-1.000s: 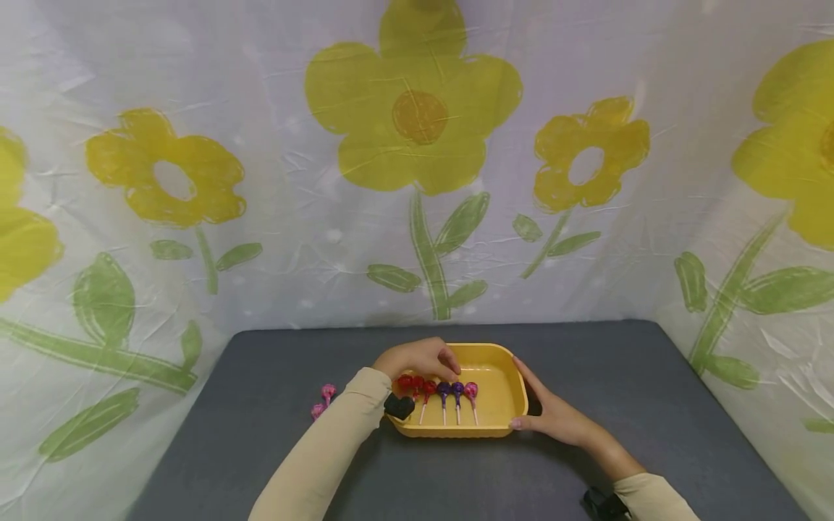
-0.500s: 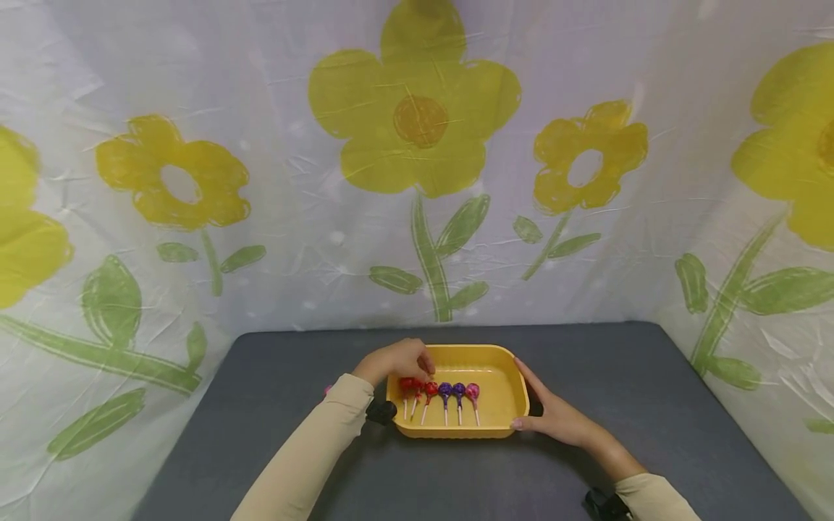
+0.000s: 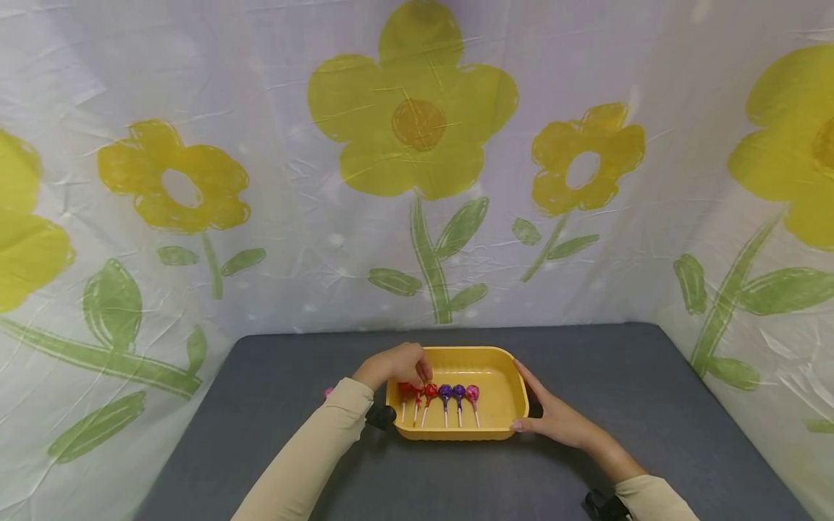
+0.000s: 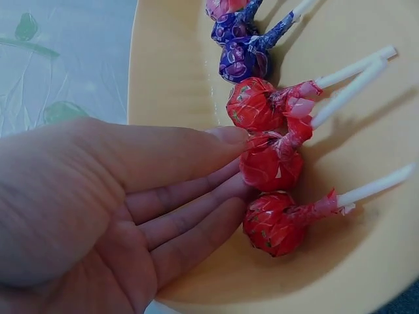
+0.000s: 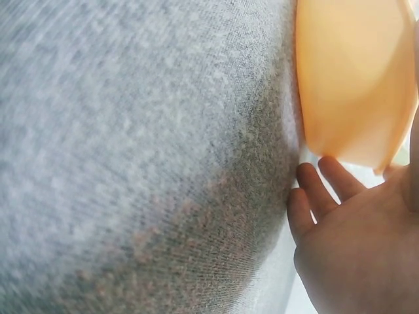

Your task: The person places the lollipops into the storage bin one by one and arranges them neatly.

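Left hand (image 3: 399, 364) pinches the middle red lolly (image 4: 270, 167) by its head, thumb one side, fingers the other, inside the tray (image 3: 498, 409). Other red lollies (image 4: 272, 226) sit just beside the fingers, one each side; purple lollies (image 4: 243, 60) past the thumb. Right hand (image 3: 554, 416): fingers fairly straight, spread, touching the tray's end. Best done, I'd judge: pinch lightly, straighten the stick slanting near its neighbour's, avoid nudging heads, steady the tray.
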The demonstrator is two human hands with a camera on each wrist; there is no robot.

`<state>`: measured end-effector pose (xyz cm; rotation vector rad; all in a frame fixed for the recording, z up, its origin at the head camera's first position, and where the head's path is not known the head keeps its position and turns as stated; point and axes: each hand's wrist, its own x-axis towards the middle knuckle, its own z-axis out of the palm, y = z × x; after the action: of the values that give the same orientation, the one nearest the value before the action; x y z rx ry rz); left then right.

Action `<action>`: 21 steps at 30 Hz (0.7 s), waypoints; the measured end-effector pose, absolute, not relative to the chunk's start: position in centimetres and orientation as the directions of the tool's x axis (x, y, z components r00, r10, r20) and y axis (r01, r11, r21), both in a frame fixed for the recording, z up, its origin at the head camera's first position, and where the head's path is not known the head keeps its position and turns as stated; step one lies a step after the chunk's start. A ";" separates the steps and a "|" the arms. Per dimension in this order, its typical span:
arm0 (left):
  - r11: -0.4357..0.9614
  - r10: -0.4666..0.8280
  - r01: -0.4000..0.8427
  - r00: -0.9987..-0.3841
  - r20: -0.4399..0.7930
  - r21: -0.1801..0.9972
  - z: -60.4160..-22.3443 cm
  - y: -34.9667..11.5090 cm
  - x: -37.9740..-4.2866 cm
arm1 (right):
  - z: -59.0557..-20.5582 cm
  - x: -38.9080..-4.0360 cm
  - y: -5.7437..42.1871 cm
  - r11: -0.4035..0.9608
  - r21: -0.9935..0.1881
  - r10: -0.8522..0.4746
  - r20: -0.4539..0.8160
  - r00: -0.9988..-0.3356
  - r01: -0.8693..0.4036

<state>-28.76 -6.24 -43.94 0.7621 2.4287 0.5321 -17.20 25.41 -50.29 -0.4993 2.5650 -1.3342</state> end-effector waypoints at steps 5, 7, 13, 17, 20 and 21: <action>0.759 0.621 0.424 -0.700 -0.354 0.494 -43.8 -6.4 -28.7 | -50.2 -17.1 25.4 0.532 -0.822 -0.388 -0.024 -0.921 -0.202; 0.751 0.625 0.440 -0.715 -0.314 0.492 -43.8 -6.8 -28.7 | -50.2 -17.1 25.3 0.531 -0.822 -0.391 -0.024 -0.920 -0.204; 0.684 0.612 0.479 -0.787 -0.076 0.550 -43.6 -8.4 -28.5 | -50.1 -17.1 25.3 0.517 -0.829 -0.392 -0.007 -0.920 -0.213; 0.701 0.563 0.493 -0.826 0.025 0.516 -44.0 -9.8 -28.0 | -50.1 -17.1 25.3 0.522 -0.825 -0.389 -0.005 -0.921 -0.217; 0.729 0.536 0.485 -0.843 0.037 0.483 -44.8 -10.7 -27.4 | -50.0 -17.1 25.3 0.523 -0.826 -0.388 -0.009 -0.922 -0.212; 0.733 0.528 0.476 -0.849 0.036 0.486 -45.1 -10.9 -27.2 | -50.0 -17.1 25.3 0.522 -0.826 -0.387 -0.009 -0.922 -0.211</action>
<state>-27.25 -10.87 -45.06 0.8210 2.8262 0.7493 -17.09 25.32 -50.01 -0.5105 2.5691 -1.3549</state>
